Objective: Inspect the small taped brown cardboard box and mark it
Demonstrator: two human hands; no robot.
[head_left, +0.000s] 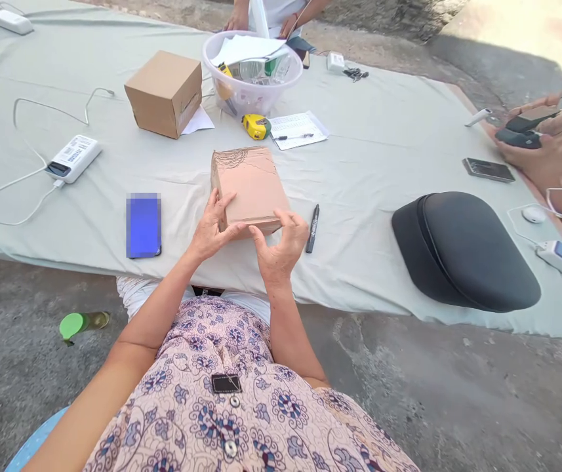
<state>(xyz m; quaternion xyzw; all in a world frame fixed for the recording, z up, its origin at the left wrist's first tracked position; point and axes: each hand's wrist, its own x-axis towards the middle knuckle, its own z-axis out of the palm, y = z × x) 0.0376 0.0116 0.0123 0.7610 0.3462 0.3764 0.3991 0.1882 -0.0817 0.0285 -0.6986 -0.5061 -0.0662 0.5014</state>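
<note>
A cardboard box (254, 180) sits on the cloth-covered table in front of me, with dark scribbled lines on its far left part. My left hand (212, 226) grips its near left corner, fingers along the left side and thumb at the front edge. At the near right corner, my right hand (282, 246) holds the front edge between thumb and bent fingers. The two thumbs are close together. Just right of my right hand lies a black marker (313, 228). A phone with a blurred blue screen (143, 225) rests to the left of my left hand.
Beyond the box are a yellow tape measure (256, 126), a written sheet (300, 130), another carton (163, 92) and a filled plastic basket (252, 92). A power bank (73, 158) with cable lies left; a black padded object (467, 251) stands right. Other people's hands (526, 147) are across the table.
</note>
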